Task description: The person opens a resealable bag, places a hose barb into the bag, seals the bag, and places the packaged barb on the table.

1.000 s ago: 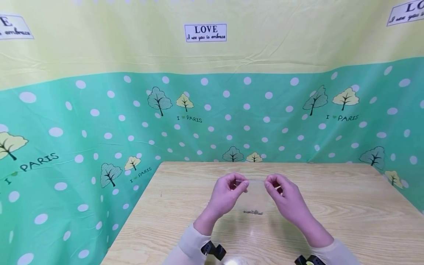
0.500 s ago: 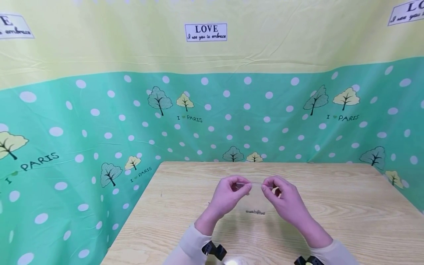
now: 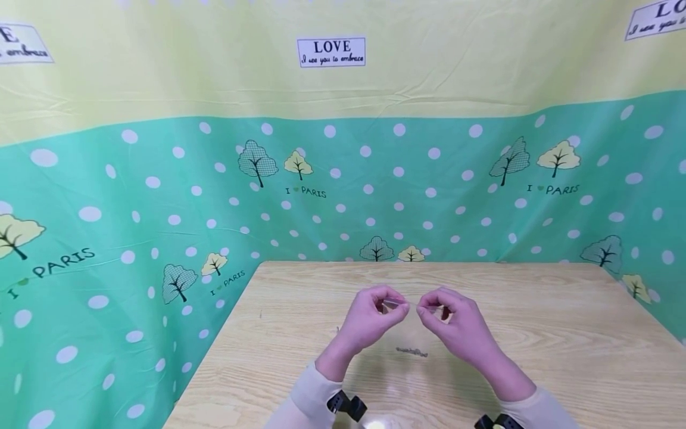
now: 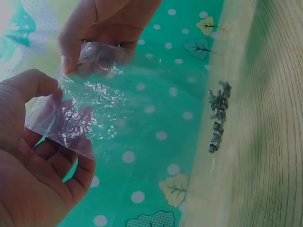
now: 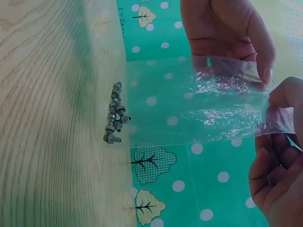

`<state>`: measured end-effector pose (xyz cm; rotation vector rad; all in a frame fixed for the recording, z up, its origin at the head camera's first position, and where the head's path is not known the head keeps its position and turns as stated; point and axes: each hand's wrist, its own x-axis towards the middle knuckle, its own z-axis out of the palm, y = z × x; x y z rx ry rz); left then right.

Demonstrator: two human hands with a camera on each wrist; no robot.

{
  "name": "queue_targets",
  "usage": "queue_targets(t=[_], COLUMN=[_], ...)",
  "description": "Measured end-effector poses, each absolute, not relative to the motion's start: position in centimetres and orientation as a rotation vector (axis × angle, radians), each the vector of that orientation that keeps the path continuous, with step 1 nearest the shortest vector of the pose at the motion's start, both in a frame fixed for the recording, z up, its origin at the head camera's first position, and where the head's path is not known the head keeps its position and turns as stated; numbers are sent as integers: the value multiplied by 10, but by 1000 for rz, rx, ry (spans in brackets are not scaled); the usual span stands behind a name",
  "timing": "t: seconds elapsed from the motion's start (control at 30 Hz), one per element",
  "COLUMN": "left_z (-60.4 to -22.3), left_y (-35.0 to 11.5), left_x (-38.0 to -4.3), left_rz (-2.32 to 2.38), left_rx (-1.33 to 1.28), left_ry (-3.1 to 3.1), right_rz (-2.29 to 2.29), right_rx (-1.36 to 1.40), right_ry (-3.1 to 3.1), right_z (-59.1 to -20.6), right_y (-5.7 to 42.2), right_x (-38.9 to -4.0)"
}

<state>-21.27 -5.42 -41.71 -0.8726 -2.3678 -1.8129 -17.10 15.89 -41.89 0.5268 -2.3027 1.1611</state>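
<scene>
A clear plastic bag [image 4: 106,106] hangs above the table, its top edge between both hands. Small grey metal fittings [image 5: 115,113] lie in a row along its bottom. On the bag's left top side, my left hand [image 3: 367,319] pinches the film between thumb and curled fingers. My right hand [image 3: 461,325] pinches the same edge from the right, with the thumb tips close together but apart. Both wrist views show the film wrinkled and shiny near the fingers. In the head view the bag is almost invisible against the wood.
Below the hands is a light wooden table [image 3: 563,333]. A green and yellow printed cloth [image 3: 343,161] hangs behind it and at the sides. Dark wrist cameras [image 3: 347,406] sit at the cuffs. A tiny dark mark [image 3: 337,329] shows on the table by the left wrist.
Both hands have come closer together along the bag's top edge and sunk slightly. The fittings at the bottom have swung and tilted a little. Both hands keep their pinch.
</scene>
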Motion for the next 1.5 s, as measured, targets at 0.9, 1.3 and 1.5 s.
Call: queue_targets(t=[0.9,1.3,1.5], left_z=[-426,-419,-428], left_y=[-72,-93,-96], left_x=[-208,-201,-206], left_rz=[-1679,-1846,-1916], left_rx=[-1024,-1020,-887], left_ry=[-2502,-2556,-2656], right_rz=[1150,1381,1461], right_rx=[710,706,556], right_ry=[-2459,-2658,-2780], right_z=[-424,-407,-413], right_y=[172,191,195], right_x=[-158,-147,-159])
